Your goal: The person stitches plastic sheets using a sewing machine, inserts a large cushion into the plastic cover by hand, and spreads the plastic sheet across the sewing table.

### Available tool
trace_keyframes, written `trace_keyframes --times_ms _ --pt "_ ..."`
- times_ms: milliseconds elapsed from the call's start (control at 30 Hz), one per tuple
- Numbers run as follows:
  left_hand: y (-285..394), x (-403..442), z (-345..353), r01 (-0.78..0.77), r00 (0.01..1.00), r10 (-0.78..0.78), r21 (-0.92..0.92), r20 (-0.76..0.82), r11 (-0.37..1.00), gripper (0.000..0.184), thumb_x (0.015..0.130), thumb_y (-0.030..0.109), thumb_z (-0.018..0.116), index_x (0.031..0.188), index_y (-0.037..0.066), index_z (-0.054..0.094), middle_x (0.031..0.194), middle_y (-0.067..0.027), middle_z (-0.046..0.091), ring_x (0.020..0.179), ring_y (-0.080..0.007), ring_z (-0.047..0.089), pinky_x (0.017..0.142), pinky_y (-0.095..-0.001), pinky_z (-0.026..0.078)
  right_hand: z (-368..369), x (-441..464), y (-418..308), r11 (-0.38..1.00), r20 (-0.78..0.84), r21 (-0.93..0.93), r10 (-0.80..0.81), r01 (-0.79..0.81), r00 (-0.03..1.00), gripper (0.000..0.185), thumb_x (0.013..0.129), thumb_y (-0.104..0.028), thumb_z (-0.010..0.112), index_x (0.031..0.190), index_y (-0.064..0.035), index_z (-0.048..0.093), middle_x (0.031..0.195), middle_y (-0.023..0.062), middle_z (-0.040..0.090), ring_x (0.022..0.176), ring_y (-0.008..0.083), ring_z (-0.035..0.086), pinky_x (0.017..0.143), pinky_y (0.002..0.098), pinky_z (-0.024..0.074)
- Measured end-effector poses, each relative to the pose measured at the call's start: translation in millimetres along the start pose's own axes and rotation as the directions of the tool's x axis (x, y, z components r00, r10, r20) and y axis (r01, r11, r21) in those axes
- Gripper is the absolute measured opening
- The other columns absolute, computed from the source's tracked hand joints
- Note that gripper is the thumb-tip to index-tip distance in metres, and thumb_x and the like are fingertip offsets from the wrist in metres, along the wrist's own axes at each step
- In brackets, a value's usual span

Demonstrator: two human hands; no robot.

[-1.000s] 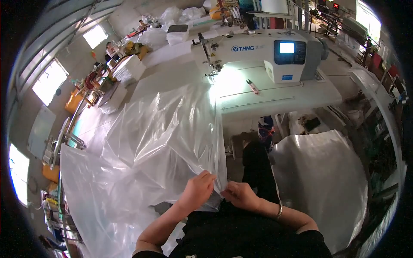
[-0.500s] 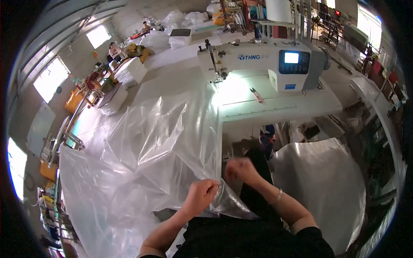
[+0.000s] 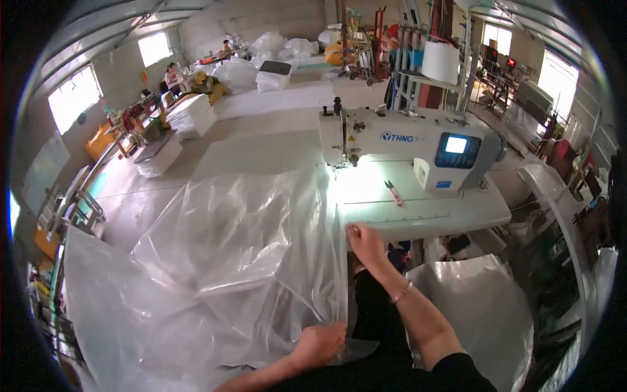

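Left hand (image 3: 320,343) pinches the edge of the clear plastic sheet (image 3: 222,261) at bottom centre, the sheet filling the lower left! Right hand (image 3: 367,247), curled by the worktop (image 3: 480,208) mid-frame, below the sewing machine (image 3: 392,136), can't tell if it's gripping

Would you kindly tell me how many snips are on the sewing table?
1: the snips, on the sewing table beyond the right hand; more may lie hidden.

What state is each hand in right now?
Left hand: closed, holding the edge of the clear plastic sheet.
Right hand: near the sheet's edge, seemingly curled; cannot tell whether it grips.
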State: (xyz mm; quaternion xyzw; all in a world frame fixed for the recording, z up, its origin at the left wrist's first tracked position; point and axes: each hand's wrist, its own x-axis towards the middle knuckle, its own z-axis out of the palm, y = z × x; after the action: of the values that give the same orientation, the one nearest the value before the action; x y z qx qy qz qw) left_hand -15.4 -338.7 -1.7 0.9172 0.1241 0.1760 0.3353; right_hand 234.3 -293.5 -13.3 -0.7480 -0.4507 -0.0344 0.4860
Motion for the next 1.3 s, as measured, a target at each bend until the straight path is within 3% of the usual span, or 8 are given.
trace_keyframes --times_ms 200,267,400,467,667,1000,1067,1300 --pt "-34.7 -0.1 16.4 -0.489 0.866 0.482 0.426 0.131 0.761 0.009 0.076 0.013 0.051 0.072 0.008 0.045 0.055 -0.0042 0.049 0.048 -0.0234 0.053 0.043 -0.0363 0.041 46.0 86.4 19.0 0.951 0.004 -0.294 0.097 -0.092 0.995 0.032 0.076 -0.03 0.066 0.088 -0.0002 0.064 0.073 0.0184 0.064 0.069 0.0312 0.063 0.063 0.0379 0.0491" --pt "-12.8 4.7 -5.5 -0.251 0.926 0.123 0.337 0.357 0.908 0.01 0.077 0.011 0.052 0.083 0.003 0.052 0.078 -0.0074 0.053 0.077 -0.0211 0.053 0.06 -0.0288 0.044 51.0 94.7 24.0 0.924 0.016 -0.377 0.068 -0.057 0.998 0.034 0.072 -0.031 0.068 0.086 -0.0008 0.065 0.076 0.0173 0.064 0.07 0.0312 0.063 0.066 0.0377 0.0495" --pt "-22.2 7.1 4.7 -0.291 0.902 0.093 0.435 0.422 0.852 0.01 0.077 0.011 0.054 0.081 0.003 0.05 0.074 -0.0085 0.053 0.072 -0.0241 0.055 0.057 -0.0323 0.045 56.1 106.0 29.7 0.907 -0.001 -0.419 0.045 -0.041 0.999 0.028 0.069 -0.026 0.067 0.078 -0.0007 0.063 0.074 0.0163 0.064 0.069 0.0318 0.062 0.065 0.039 0.0493" --pt "-21.1 9.8 -0.7 -0.176 0.983 0.181 -0.116 0.032 0.977 0.012 0.079 0.013 0.054 0.076 0.006 0.045 0.058 -0.0075 0.05 0.05 -0.0251 0.055 0.044 -0.0348 0.044 58.7 109.9 33.8 0.892 0.037 -0.451 0.003 0.014 0.999 0.016 0.07 -0.018 0.062 0.071 -0.002 0.059 0.07 0.0155 0.062 0.069 0.0313 0.062 0.065 0.0397 0.0492" --pt "-25.8 1.8 -7.1 0.019 0.982 0.023 -0.219 0.189 0.975 0.019 0.078 0.013 0.059 0.094 0.004 0.053 0.075 -0.0117 0.058 0.066 -0.0299 0.059 0.053 -0.0382 0.047 64.6 112.9 26.5 0.801 0.19 -0.593 0.039 0.083 0.981 0.009 0.073 -0.008 0.053 0.073 -0.0022 0.06 0.071 0.0181 0.06 0.072 0.032 0.061 0.067 0.0402 0.0495" --pt "-30.5 9.5 -26.4 0.133 0.991 -0.134 -0.354 0.022 0.926 0.012 0.082 0.013 0.058 0.09 0.003 0.057 0.074 -0.0146 0.061 0.063 -0.0341 0.06 0.055 -0.038 0.047 61.6 104.8 19.1 0.752 0.455 -0.637 0.188 0.17 0.87 0.013 0.071 -0.006 0.053 0.077 0.0003 0.063 0.079 0.0199 0.061 0.075 0.0324 0.061 0.071 0.0395 0.0499" --pt "-25.5 19.5 -38.2 0.238 0.971 -0.222 -0.497 0.091 0.834 0.011 0.085 0.012 0.055 0.087 0.002 0.052 0.065 -0.0104 0.056 0.054 -0.018 0.055 0.053 -0.0322 0.045 67.5 108.7 27.2 0.808 0.35 -0.577 0.113 0.119 0.93 0.013 0.07 -0.006 0.054 0.076 0.0006 0.063 0.078 0.0208 0.062 0.075 0.0328 0.062 0.072 0.0389 0.05" --pt "-41.1 49.9 -40.4 0.268 0.96 -0.274 -0.459 0.056 0.847 0.012 0.087 0.011 0.052 0.091 0.0 0.054 0.069 -0.0099 0.058 0.061 -0.0127 0.053 0.058 -0.0287 0.044 55.5 106.1 20.3 0.799 0.371 -0.572 0.051 0.185 0.927 0.011 0.069 -0.006 0.054 0.073 0.0 0.062 0.074 0.0195 0.062 0.075 0.0325 0.062 0.069 0.0388 0.0501"
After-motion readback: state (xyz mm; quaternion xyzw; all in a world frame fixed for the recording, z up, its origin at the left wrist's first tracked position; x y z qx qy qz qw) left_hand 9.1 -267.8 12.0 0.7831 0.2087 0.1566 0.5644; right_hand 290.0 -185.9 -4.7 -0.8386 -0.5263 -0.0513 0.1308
